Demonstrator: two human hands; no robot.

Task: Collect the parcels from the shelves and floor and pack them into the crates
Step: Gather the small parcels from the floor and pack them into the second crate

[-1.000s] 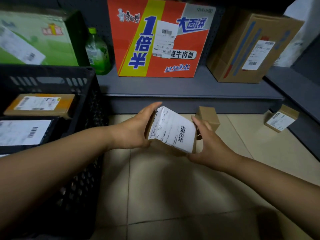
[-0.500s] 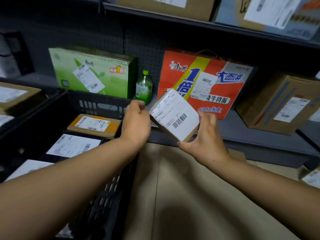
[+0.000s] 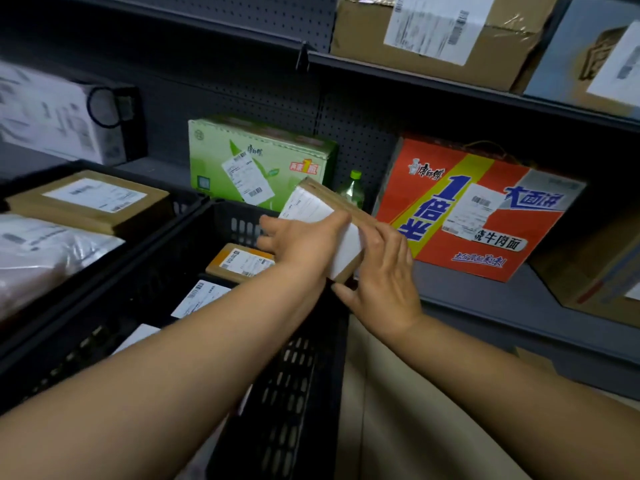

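Note:
Both hands hold a small brown parcel (image 3: 313, 206) with a white label, tilted, over the right rim of a black crate (image 3: 287, 393). My left hand (image 3: 304, 242) lies across its labelled face with the thumb over the top. My right hand (image 3: 382, 275) grips its right edge and lower corner. Inside the crate lie an orange-brown labelled parcel (image 3: 239, 263) and two dark flat parcels with white labels (image 3: 199, 297). A second black crate (image 3: 114, 244) to the left holds a brown box (image 3: 90, 202) and a plastic-wrapped parcel (image 3: 38, 251).
The lower shelf (image 3: 485, 292) carries a green carton (image 3: 256, 161), a green bottle (image 3: 351, 188), an orange noodle carton (image 3: 478, 209) and a brown box (image 3: 595, 271). Above, another shelf bears cardboard boxes (image 3: 440, 32). A white box (image 3: 59, 116) stands at left. Beige floor tiles (image 3: 398, 410) lie beside the crate.
The parcel has been lifted from near the floor and carried left to the crate's rim. My left hand moved from its side onto the labelled face. The view rose toward the shelves.

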